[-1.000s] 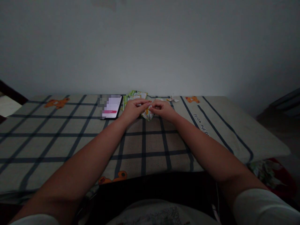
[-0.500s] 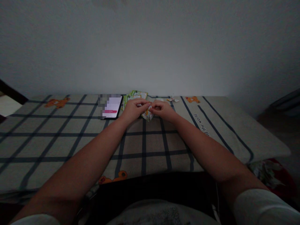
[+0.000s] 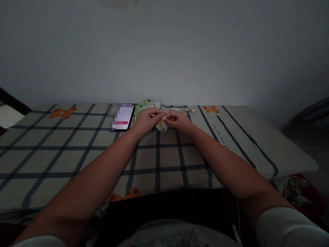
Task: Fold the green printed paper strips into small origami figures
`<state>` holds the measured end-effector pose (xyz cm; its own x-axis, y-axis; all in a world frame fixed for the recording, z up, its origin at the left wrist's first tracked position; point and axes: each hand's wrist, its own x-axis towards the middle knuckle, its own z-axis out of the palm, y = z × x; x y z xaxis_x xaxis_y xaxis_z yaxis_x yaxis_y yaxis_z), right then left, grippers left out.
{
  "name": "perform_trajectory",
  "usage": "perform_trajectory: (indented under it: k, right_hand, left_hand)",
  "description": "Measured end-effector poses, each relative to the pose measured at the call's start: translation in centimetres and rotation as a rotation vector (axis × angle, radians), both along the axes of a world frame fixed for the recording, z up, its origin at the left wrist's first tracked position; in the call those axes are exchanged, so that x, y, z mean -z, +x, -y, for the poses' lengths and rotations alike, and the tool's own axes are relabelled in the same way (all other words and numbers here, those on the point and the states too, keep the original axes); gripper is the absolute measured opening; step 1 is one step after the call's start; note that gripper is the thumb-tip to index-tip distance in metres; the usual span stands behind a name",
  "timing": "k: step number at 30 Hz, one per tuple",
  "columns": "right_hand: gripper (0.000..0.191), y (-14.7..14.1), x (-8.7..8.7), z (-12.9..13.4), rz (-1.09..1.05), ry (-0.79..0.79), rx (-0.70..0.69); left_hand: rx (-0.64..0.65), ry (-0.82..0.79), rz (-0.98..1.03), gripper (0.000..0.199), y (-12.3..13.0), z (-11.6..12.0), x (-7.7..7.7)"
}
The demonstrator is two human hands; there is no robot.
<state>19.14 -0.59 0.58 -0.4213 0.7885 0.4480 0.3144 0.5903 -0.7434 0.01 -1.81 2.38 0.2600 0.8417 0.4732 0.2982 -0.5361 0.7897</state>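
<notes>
So, both hands are up close together over the far side of the checked, cloth-covered desk (image 3: 84, 137), working on one small packet (image 3: 162, 128). Left hand (image 3: 147, 120) has its grip pinched down, thumb against fingers, on the packet's upper end. Right hand (image 3: 179, 120) is curled up tighter, its grip also closed on that top edge, fingertips almost meeting the left ones. It's pretty dim, so can't really tell if the packet is torn yet. Its lower part, whitish with a bit of yellow, pokes out below the fingers, right between the two hands. Just behind the left hand there's a loose pile of green packets (image 3: 152, 103), and to the left of that a phone (image 3: 123, 118) lies flat with its screen lit. Past the right hand, some little scraps (image 3: 189, 109) sit near the wall (image 3: 164, 51).
</notes>
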Motion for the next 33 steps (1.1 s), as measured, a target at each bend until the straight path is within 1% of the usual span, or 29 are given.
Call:
perform_trajectory:
  k: [5,12,17,23,26,29,31,33]
  right_hand:
    - [0.032,0.02,0.02,-0.04,0.028,0.014,0.004]
    - [0.030,-0.01,0.06,-0.02,0.004,0.012,0.021]
    - [0.030,0.02,0.08,-0.07,0.017,0.000,0.014]
    - [0.030,-0.16,-0.06,0.13,0.051,-0.001,-0.024]
    - [0.029,-0.14,-0.07,0.07,0.014,-0.006,-0.025]
    - [0.030,0.02,0.05,-0.21,-0.042,-0.029,-0.002]
    - [0.032,0.13,0.14,-0.39,-0.073,-0.066,0.006]
    - [0.033,0.18,0.18,-0.46,-0.097,-0.094,0.006]
  left_hand:
    - [-0.010,0.004,-0.011,0.025,0.07,0.11,-0.13]
    - [-0.040,0.070,-0.039,0.023,0.20,0.22,-0.21]
    - [-0.034,0.032,0.017,0.025,0.18,0.21,0.13]
    - [-0.072,-0.002,0.043,0.023,0.20,0.38,-0.14]
    - [-0.050,-0.042,0.108,0.023,0.38,0.43,-0.16]
    - [-0.028,-0.089,0.159,0.031,0.37,0.29,0.05]
    - [-0.033,-0.093,0.141,0.034,0.24,0.13,0.24]
    - [-0.033,-0.082,0.095,0.032,0.09,-0.01,0.39]
